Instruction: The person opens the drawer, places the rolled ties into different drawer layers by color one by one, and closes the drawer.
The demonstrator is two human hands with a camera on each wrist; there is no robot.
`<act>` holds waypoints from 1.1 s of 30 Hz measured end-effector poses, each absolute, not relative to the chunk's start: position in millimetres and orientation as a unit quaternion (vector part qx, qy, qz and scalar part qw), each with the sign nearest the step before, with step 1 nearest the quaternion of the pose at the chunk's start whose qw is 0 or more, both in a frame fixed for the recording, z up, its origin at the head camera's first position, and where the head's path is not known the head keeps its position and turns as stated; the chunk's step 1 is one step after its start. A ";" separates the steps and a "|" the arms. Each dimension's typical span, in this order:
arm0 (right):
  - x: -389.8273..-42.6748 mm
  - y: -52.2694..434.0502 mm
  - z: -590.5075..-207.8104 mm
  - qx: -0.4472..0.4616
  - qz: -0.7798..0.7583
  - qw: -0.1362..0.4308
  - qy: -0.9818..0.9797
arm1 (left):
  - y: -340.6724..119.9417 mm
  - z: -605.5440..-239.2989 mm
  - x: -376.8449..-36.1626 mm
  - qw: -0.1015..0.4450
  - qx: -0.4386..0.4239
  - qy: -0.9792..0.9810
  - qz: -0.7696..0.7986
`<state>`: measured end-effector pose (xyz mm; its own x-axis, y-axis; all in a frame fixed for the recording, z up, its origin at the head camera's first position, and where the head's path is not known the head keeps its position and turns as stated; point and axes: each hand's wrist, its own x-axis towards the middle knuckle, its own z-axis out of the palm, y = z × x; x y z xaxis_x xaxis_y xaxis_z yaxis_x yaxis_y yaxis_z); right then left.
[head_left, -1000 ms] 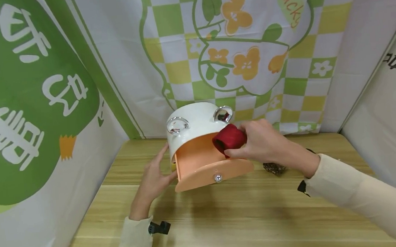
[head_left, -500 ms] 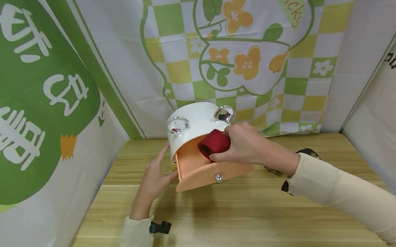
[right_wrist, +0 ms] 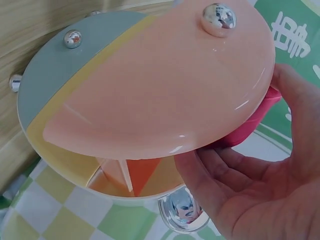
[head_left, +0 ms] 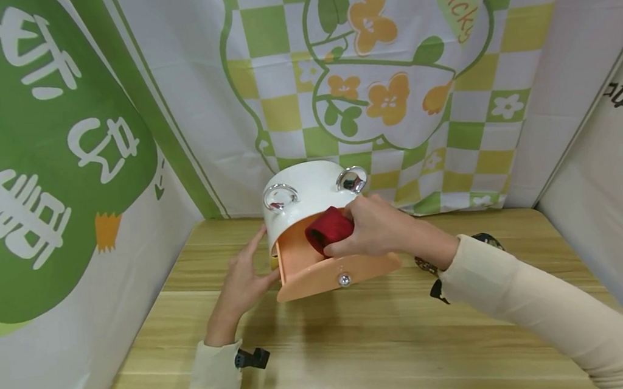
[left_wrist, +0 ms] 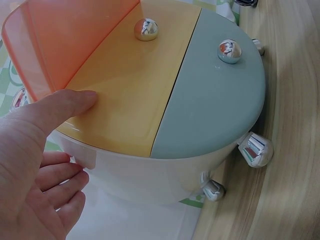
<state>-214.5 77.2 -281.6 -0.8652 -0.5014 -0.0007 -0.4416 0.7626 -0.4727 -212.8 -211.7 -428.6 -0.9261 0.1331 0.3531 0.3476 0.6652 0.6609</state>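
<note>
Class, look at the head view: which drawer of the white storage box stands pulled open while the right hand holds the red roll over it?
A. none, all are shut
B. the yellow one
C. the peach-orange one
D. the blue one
C: the peach-orange drawer juts out of the white storage box, and the right hand grips the red roll above it.

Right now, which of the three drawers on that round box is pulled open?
The peach-orange drawer, the top one, slid out with the right hand holding a red roll over it; the yellow drawer and grey-blue drawer sit closed.
</note>
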 end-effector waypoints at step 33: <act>-246.6 86.8 -289.7 -0.326 -0.172 0.124 0.921 | -212.3 -428.5 -211.5 0.131 -0.137 -0.897 -0.400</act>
<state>-246.6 86.8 -289.7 -0.7565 -0.6436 -0.1164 -0.5584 0.7282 -0.3974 -211.5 -212.3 -428.5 -0.9283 0.1411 0.3440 0.3502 0.6431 0.6810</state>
